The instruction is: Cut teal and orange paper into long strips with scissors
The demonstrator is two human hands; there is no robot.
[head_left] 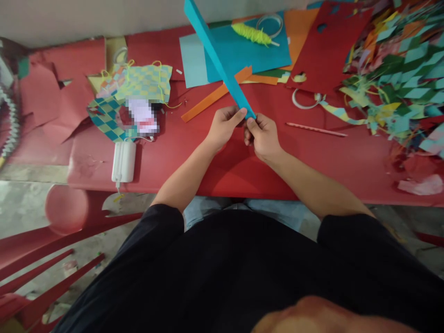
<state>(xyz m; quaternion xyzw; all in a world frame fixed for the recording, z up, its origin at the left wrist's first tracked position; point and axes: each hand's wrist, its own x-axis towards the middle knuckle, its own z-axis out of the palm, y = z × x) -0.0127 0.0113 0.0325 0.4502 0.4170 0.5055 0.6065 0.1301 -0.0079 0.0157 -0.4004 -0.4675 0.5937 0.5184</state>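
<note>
A long blue paper strip [222,64] slants up and to the left from my two hands, above the red table [239,175]. My left hand [225,125] pinches its lower part between thumb and fingers. Close beside it, my right hand [265,136] grips the bottom end, thumb on top and fingers curled underneath. Behind the blue strip lies an orange paper strip [204,104] on the table. To the right of my right hand is a pink pencil [315,129]. The fingers under the strip are partly hidden.
Blue paper [243,51] with a yellow yarn bundle [249,33] lies at the back. A tape roll [305,99] and a heap of paper scraps [409,78] are to the right. Woven paper pieces [144,83] and a white power bank [124,162] lie left. A red chair [65,210] stands lower left.
</note>
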